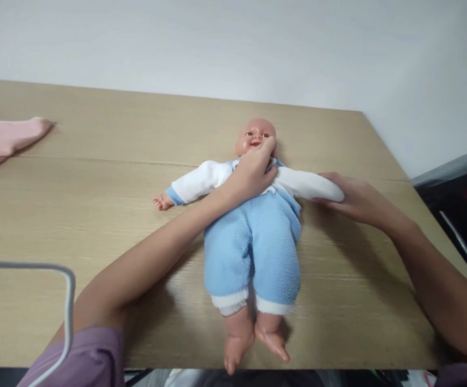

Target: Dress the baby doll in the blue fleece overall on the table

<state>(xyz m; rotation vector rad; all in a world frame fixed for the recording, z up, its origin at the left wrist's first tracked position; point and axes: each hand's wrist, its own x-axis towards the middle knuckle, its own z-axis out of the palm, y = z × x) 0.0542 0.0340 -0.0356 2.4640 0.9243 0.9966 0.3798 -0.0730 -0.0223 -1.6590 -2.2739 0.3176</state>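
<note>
Right hand (353, 196) holds the end of the white sleeve (306, 184), which runs leftward from it toward the left hand (257, 167), grip unclear, atop the doll (235, 236)

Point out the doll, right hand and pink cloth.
Doll (252, 226): head view, on the blue trousers.
Right hand (356, 199): head view, on the middle of the hand.
Pink cloth (1, 140): head view, middle of its visible part.

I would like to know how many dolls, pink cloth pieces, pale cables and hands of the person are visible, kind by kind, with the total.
Doll: 1
Pink cloth piece: 1
Pale cable: 1
Left hand and right hand: 2
Total: 5
</note>
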